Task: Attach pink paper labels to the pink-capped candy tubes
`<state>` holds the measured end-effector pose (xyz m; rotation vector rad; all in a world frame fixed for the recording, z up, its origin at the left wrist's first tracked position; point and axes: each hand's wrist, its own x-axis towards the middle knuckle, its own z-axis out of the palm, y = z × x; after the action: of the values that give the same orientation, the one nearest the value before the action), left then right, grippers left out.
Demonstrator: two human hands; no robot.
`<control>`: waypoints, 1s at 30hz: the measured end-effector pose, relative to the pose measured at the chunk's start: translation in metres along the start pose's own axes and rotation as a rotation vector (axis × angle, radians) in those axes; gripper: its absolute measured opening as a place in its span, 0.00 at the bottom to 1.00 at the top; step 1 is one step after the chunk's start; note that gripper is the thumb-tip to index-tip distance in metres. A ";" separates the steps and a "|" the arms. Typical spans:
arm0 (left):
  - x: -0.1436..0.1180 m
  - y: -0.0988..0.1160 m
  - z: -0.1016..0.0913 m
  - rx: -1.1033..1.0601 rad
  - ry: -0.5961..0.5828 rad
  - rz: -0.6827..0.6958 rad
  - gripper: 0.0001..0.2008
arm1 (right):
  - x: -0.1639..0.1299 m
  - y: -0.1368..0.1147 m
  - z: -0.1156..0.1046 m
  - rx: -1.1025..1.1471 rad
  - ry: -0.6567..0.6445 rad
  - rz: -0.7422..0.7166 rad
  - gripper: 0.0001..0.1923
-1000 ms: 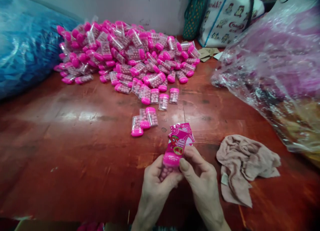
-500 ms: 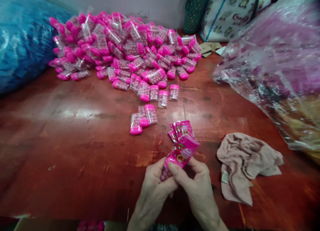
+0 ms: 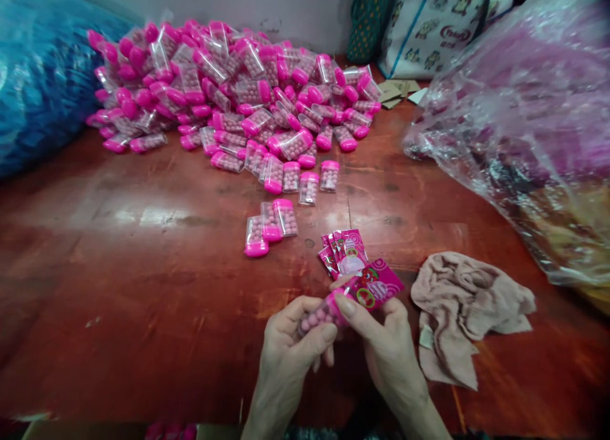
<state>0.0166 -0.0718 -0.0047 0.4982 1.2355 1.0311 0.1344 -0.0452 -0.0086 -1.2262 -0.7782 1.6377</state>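
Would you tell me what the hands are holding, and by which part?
The left hand grips the candy bottle by its clear body; the right hand pinches the pink label at its cap end.

We hold both hands close together low in front of us, forearms coming up from the bottom edge. Our left hand [image 3: 298, 341] curls palm-up, fingers bent inward in a pinch. Our right hand [image 3: 386, 344] pinches with thumb on top, knuckles raised.

Red wooden table [image 3: 119, 287] bears pink candy boxes [image 3: 229, 90], sticker stack [image 3: 345, 252], crumpled cloth [image 3: 464, 313].
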 end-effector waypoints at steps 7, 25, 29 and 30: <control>-0.006 -0.001 0.004 0.013 0.036 0.025 0.06 | -0.001 -0.010 0.004 -0.255 -0.031 0.015 0.08; 0.001 -0.002 0.027 -0.339 0.208 -0.076 0.05 | -0.004 0.011 0.015 -0.211 0.128 -0.081 0.09; 0.001 -0.002 0.031 -0.430 0.296 -0.068 0.07 | -0.005 0.019 0.023 -0.286 0.118 -0.079 0.11; 0.002 -0.002 0.032 -0.445 0.295 -0.076 0.07 | -0.004 0.019 0.023 -0.301 0.103 -0.085 0.12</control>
<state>0.0469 -0.0648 0.0019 -0.0478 1.2201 1.3016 0.1076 -0.0554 -0.0162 -1.4534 -1.0238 1.4118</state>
